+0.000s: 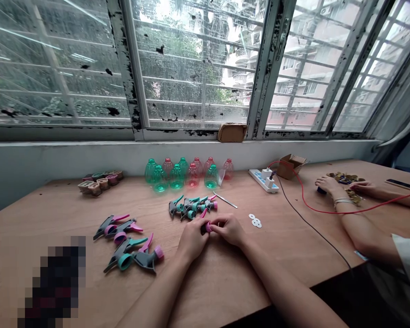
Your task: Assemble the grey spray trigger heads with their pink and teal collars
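Observation:
Both my hands meet at the middle of the wooden table (54, 214). My left hand (191, 239) and my right hand (229, 229) are closed together on a grey spray trigger head with a pink collar (207, 225). Just beyond them lies a cluster of grey trigger heads with teal and pink parts (191, 207). To the left lies another group of trigger heads (128, 243). Small white washers (255, 221) lie to the right of my right hand.
Green and pink plastic bottles (187, 175) stand in a row by the wall. Small cups (99, 182) sit at the back left. A white power strip (263, 180), red and black cables and a cardboard box (290, 166) lie right. Another person's hands (341, 187) work there.

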Available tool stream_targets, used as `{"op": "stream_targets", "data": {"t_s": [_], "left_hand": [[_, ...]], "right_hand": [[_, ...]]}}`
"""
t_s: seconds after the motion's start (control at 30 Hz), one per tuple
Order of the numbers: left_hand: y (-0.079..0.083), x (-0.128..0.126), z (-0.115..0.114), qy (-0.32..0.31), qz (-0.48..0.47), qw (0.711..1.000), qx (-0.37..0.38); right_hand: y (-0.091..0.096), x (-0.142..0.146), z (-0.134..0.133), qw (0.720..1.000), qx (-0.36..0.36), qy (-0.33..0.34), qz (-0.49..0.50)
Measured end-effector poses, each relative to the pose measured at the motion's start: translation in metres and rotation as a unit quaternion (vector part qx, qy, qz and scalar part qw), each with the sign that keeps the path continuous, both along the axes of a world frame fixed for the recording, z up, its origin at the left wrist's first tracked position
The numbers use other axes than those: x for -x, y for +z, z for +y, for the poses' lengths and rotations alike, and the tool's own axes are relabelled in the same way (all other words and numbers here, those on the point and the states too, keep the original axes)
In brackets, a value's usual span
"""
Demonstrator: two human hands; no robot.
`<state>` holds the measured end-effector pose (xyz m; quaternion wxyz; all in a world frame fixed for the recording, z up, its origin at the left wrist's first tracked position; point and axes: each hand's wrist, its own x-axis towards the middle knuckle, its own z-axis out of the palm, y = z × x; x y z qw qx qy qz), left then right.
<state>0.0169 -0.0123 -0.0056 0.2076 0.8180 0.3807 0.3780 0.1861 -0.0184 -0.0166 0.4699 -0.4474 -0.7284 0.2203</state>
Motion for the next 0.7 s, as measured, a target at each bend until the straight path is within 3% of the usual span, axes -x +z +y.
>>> {"op": "stream_targets", "data": {"t_s": [0.27,0.63,0.7], "left_hand": [[0.0040,0.0003,-0.0023,0.001,-0.001,1.000,0.004],[0.0037,0.0021,-0.0005,0.022,-0.002,1.000,0.005],[0.0045,0.0023,-0.0008,0.024,-0.002,1.000,0.004]], "right_hand": [[-0.0020,-0.0029,0.0014,0.999,-0.007,0.047,0.014],[0.0013,-0.0066,0.0003,0.998,-0.049,-0.045,0.022],[0.0015,-0.0078,-0.0006,0.998,-0.046,-0.029,0.016]]}}
